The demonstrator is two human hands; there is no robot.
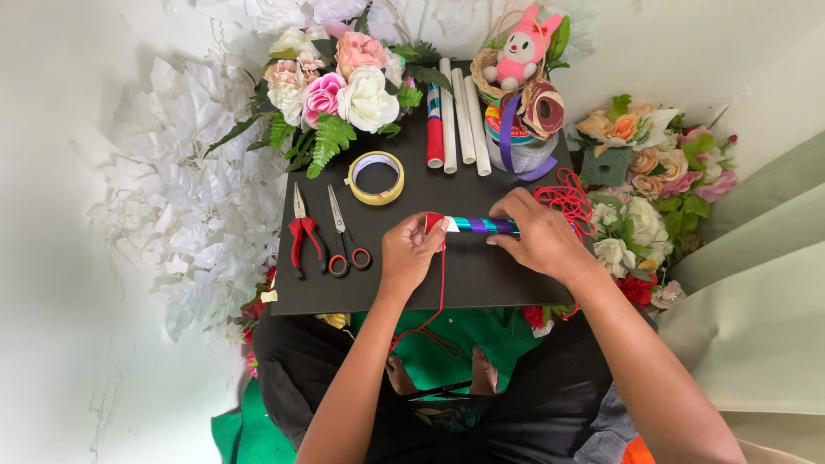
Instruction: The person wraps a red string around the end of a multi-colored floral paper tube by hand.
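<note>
**Both hands on a foil-wrapped tube, red cord at its left end**

Arms: both forearms come up from the bottom edge and angle in toward the middle of the dark table (481,279). Right arm enters from lower right, longer reach, wrist bent slightly inward. Left arm comes from lower centre, more upright.

Right hand (540,234): palm down, fingers curled over the right part of the tube (481,225), closed around it. Tube's right end is hidden under this hand.

Left hand (411,254): fingers bunched together at the tube's left end, pinching at the red tip. Red cord (442,283) runs down from that pinch, over the table's near edge, and loops above the person's lap. Can't tell whether the fingers grip the cord, the tube end, or both.

Tube: lies roughly level, near table centre, shiny teal and purple bands, white strip near the left end. The hands are apart, with bare tube between them.

Around it, big to small:
- flower bunch (331,82) at table's far left corner, pink and white
- second flower bunch (653,185) off the table's right side
- basket with a pink plush toy (520,51) at far edge, ribbon rolls below it
- three white tubes (464,116) lying side by side, far centre
- loose red cord pile (567,198) just beside the right hand
- tape roll (375,178), yellow rim
- red pliers (301,232) and scissors (344,236), side by side, left of the left hand
</note>
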